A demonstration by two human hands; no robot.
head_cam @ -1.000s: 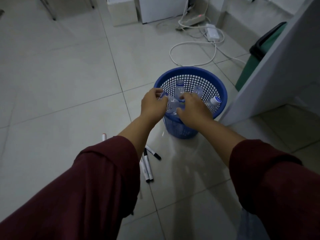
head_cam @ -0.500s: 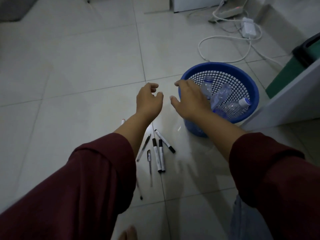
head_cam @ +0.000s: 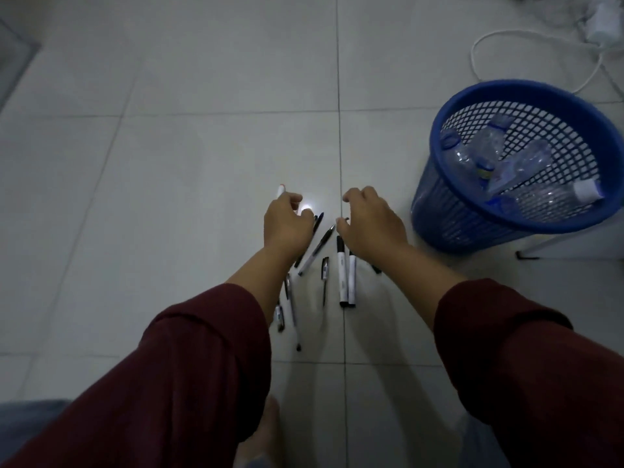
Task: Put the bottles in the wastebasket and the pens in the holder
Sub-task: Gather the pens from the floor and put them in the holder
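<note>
Here the person bends over a pale tiled floor (head_cam: 169, 163), with both arms in dark red sleeves (head_cam: 189, 366) stretched forward. The left hand (head_cam: 287, 221) and the right hand (head_cam: 371, 224) hang above a loose group of pens (head_cam: 324, 275) that lie on the tiles. Both hands have the fingers curled downward like claws, and neither one grips anything that I can see; whether the fingertips already touch a pen, I cannot tell.

Among the pens, two white markers (head_cam: 347, 278) with black caps lie side by side, almost touching, just near of the right hand. A dark pen (head_cam: 325, 268) lies beside them to the left, and thinner pens lie partly under the left forearm. One marker with a red tip (head_cam: 280, 190) shows just beyond the left hand, on the far side.

To the right, well apart from the pens, stands a blue mesh wastebasket (head_cam: 449, 214). Several clear plastic bottles (head_cam: 526, 163) lie inside it, crossing one another, and one has a white cap (head_cam: 587, 190) near the right rim. A white cable (head_cam: 479, 52) curls on the floor behind the basket. A bare foot (head_cam: 266, 430) shows at the near edge.
</note>
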